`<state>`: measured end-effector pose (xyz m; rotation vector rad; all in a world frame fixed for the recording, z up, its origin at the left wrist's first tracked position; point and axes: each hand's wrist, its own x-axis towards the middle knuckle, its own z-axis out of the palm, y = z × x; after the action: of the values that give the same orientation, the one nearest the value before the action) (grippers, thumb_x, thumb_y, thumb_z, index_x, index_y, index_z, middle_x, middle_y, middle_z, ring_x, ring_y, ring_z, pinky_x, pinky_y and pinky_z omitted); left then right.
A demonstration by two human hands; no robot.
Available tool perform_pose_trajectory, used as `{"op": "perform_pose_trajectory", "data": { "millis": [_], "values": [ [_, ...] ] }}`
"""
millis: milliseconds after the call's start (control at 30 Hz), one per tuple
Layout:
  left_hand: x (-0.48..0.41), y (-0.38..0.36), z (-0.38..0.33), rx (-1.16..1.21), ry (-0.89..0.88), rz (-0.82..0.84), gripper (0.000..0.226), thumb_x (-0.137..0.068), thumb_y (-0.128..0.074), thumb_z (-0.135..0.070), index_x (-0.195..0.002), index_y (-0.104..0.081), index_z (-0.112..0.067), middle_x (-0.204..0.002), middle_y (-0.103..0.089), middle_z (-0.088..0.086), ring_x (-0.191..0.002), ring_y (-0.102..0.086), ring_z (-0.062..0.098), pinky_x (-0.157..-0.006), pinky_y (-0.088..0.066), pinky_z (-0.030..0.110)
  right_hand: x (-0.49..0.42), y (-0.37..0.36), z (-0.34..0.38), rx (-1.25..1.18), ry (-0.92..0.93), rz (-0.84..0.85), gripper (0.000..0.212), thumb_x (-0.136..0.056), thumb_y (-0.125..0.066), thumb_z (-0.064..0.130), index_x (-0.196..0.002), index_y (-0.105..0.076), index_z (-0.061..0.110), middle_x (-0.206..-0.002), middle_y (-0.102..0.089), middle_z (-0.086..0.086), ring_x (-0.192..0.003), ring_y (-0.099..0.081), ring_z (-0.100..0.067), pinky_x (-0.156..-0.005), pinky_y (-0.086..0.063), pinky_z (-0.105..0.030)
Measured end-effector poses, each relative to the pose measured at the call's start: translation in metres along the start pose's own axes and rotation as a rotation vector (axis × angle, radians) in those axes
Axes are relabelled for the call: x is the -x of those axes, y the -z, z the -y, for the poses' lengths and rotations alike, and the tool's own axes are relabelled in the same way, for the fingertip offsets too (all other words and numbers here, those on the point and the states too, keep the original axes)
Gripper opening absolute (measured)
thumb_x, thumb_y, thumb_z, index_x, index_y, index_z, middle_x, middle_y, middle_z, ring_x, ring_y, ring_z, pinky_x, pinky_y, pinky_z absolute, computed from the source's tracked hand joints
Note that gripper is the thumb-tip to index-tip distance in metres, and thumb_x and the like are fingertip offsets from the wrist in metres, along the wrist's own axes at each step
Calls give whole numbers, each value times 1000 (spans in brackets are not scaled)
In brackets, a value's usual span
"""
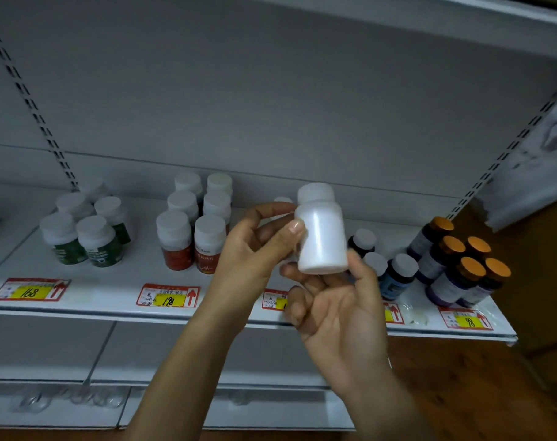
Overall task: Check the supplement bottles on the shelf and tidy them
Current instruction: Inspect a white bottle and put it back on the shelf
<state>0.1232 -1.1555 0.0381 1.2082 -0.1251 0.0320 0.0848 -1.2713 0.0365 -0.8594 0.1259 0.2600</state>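
A plain white bottle (321, 237) with a white cap is held upright in front of the white shelf (118, 281). My left hand (258, 246) pinches its left side with thumb and fingers. My right hand (337, 303) cups it from below, thumb on its lower right side. On the shelf stand several green-labelled bottles (86, 237), several red-labelled bottles (194, 227), a few dark blue bottles (395, 275) and several orange-capped bottles (458, 265). One white cap (282, 200) shows behind my left fingers.
Red and yellow price tags (169, 296) line the shelf's front edge. An upper shelf (430, 14) overhangs above. Slotted uprights (32, 100) run up the back panel. A lower white shelf (64, 405) sits beneath. Brown floor (481, 393) lies at the lower right.
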Motion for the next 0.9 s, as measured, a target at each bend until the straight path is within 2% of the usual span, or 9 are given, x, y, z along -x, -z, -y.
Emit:
{"op": "perform_pose_trajectory", "data": {
  "millis": [100, 200, 300, 367, 467, 567, 733, 833, 900],
  "values": [
    [-2, 7, 9, 79, 73, 52, 38, -79, -67, -26, -114, -61, -12, -101, -72, 5, -96, -65, 18, -88, -53, 29, -2, 3, 3, -251, -86, 50, 54, -89, -40, 49, -95, -62, 0, -62, -55, -11, -34, -37, -13, -38, -28, -22],
    [0, 6, 14, 107, 147, 167, 42, -77, -71, -32, -108, -63, -4, -92, -70, 4, -91, -64, 19, -83, -52, 29, -6, 8, -2, -392, -147, 173, 53, -91, -41, 46, -92, -67, -1, -55, -50, -8, -31, -38, -11, -36, -29, -22],
    [5, 4, 18, 120, 215, 217, 9, -82, -65, -20, -85, -73, -18, -70, -70, 3, -64, -66, 10, -60, -53, 19, -8, 11, -8, -412, -213, 299, 50, -87, -47, 45, -89, -70, 0, -55, -52, -7, -34, -44, -13, -38, -34, -23],
    [4, 2, 19, 113, 212, 156, 10, -77, -68, -24, -82, -72, -16, -70, -69, 5, -61, -63, 13, -55, -50, 17, -12, 12, -8, -317, -244, 194, 54, -88, -45, 50, -80, -70, 2, -50, -48, -6, -30, -39, -11, -36, -30, -20],
    [-1, 0, 20, 93, 170, 4, 51, -67, -76, -34, -107, -65, -5, -88, -69, 12, -74, -65, 20, -65, -53, 23, -19, 11, -5, -72, -243, -43, 51, -92, -41, 48, -81, -68, 6, -53, -51, -5, -34, -40, -11, -38, -30, -19],
    [-4, 2, 19, -4, 138, -102, 47, -65, -83, -31, -101, -62, -12, -84, -73, 0, -78, -69, 11, -69, -54, 22, -24, 14, -7, 23, -199, -164, 40, -97, -41, 41, -89, -63, 8, -65, -61, -6, -49, -55, -13, -49, -44, -22],
    [-4, 5, 18, -160, 106, -196, 56, -57, -83, -47, -98, -66, -14, -84, -73, -2, -76, -69, 5, -65, -51, 17, -23, 20, -7, 274, 63, -218, 31, -94, -50, 36, -103, -67, 12, -89, -72, -7, -78, -68, -18, -61, -52, -24],
    [-3, 7, 21, -372, 43, -204, 58, -60, -81, -55, -102, -69, -16, -87, -74, -2, -78, -69, 6, -66, -52, 18, -21, 17, -2, 511, 213, -192, 39, -82, -54, 49, -108, -68, 23, -104, -73, -3, -98, -68, -15, -83, -52, -28],
    [-1, 9, 22, -523, -59, -195, 58, -62, -77, -56, -106, -69, -19, -90, -74, -6, -81, -68, 4, -70, -53, 19, -18, 15, 3, 585, 275, -150, 40, -80, -60, 54, -110, -67, 28, -108, -72, 3, -103, -66, -9, -87, -50, -26]
  ]
}}
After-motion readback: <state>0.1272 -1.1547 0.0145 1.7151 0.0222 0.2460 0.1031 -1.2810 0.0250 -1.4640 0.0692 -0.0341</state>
